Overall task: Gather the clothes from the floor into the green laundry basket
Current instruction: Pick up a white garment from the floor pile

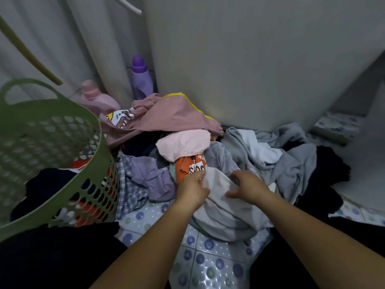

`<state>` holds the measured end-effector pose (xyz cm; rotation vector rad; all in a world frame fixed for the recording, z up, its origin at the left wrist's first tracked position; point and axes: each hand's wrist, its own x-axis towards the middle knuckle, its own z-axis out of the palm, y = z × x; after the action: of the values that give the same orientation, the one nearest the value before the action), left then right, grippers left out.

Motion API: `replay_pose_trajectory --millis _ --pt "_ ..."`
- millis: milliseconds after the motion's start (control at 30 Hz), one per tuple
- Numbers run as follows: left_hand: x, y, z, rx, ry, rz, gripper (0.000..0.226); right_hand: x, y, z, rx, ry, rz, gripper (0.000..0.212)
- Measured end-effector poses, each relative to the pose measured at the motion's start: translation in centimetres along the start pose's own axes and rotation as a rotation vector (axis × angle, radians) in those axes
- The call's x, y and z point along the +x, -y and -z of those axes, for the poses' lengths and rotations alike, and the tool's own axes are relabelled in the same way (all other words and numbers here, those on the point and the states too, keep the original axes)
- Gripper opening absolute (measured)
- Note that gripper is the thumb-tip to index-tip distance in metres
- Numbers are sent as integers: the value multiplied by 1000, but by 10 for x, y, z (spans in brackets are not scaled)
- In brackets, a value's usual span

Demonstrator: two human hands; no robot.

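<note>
A green laundry basket (pixel 62 132) stands at the left, with dark and red clothes inside. A pile of clothes covers the floor in the middle: a pink printed shirt (pixel 166 115), a pale pink piece (pixel 185 144), an orange printed piece (pixel 187 165), a checked purple shirt (pixel 143 176), grey garments (pixel 270 155) and a white-grey garment (pixel 223 203) at the front. My left hand (pixel 192 187) grips the left side of that white-grey garment. My right hand (pixel 246 187) rests on its right side with fingers curled into the cloth.
A purple bottle (pixel 140 78) and a pink bottle (pixel 95 97) stand against the wall behind the pile. A grey panel (pixel 250 59) rises behind the clothes. The tiled floor (pixel 208 257) has blue dots. Dark cloth (pixel 325 188) lies at the right.
</note>
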<state>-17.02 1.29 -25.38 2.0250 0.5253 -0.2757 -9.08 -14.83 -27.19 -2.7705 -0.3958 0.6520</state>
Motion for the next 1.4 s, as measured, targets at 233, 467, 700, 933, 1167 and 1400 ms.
replay_pose_trajectory --millis 233,467,700,933,1167,1400 --pt "-17 13 -24 -48 52 28 68 -8 0 -22 -266 -152 63 15" --pt "-17 -2 -27 -51 9 9 125 -22 66 54 956 -95 192 27" --pt "-4 -14 -11 -304 -256 76 59 -51 110 121 1541 -54 502 23" --pt "-4 -59 39 -1088 -241 90 20 -30 92 123 1261 -244 396 20" --pt "-15 -84 73 -1430 -136 -36 33 -17 74 71 553 -29 382 95" --pt "-37 -92 113 -1400 6 -155 15 -10 101 44 1006 71 110 32"
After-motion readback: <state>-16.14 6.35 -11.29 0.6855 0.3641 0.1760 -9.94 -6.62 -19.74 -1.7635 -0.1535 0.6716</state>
